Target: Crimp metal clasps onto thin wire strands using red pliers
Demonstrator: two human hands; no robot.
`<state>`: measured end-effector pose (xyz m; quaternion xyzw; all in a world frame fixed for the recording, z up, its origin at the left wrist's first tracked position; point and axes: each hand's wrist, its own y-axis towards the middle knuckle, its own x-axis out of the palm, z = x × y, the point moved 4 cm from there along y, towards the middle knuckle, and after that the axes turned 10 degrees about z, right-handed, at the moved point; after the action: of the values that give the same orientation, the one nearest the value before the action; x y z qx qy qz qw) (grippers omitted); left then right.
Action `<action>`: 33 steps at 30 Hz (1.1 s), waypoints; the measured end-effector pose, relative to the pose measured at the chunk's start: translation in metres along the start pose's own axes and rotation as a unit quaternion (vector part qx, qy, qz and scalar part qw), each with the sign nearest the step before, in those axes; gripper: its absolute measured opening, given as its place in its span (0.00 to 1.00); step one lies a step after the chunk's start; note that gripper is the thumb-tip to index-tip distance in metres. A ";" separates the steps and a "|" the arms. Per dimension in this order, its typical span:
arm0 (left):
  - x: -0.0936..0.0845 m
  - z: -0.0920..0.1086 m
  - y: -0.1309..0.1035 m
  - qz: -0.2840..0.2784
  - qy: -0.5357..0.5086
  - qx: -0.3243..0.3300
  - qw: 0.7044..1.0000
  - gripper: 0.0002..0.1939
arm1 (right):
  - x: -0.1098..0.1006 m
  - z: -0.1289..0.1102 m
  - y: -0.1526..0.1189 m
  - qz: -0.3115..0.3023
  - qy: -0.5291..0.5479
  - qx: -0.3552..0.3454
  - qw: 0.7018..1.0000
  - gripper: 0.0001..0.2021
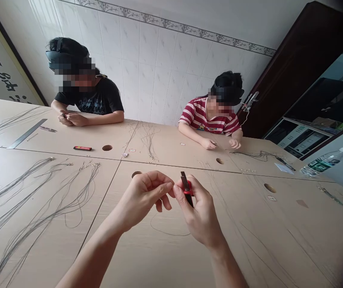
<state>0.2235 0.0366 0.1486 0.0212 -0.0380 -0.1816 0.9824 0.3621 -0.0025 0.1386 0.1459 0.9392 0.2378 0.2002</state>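
Above the table, my left hand [152, 190] pinches thumb against forefinger, its other fingers curled loosely. A thin dark cord [169, 234] loops beneath both hands and seems to run up into that pinch; the pinched bit itself is too small to make out. My right hand [200, 212] is wrapped round small pliers [186, 186] with red and black handles, their dark jaws pointing up and away from me. The right thumb and forefinger meet the left fingertips, so the hands touch there.
Bundles of thin cords [48, 216] lie at left, with more cords [149, 140] farther back. A steel ruler [27, 134], a red-black marker [82, 148] and a water bottle [324, 162] rest on the table [147, 264]. Two people sit opposite, hands on the tabletop.
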 end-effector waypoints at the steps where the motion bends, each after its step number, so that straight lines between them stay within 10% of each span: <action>1: 0.000 0.000 0.000 0.000 -0.001 -0.002 1.000 0.12 | 0.000 0.000 0.000 -0.001 0.004 0.004 1.000 0.09; 33: -0.001 0.002 -0.001 -0.009 -0.034 -0.029 0.999 0.09 | 0.000 -0.003 -0.001 0.000 -0.020 -0.009 1.000 0.10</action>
<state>0.2221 0.0363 0.1504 -0.0134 -0.0656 -0.1925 0.9790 0.3612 -0.0048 0.1402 0.1484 0.9331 0.2428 0.2199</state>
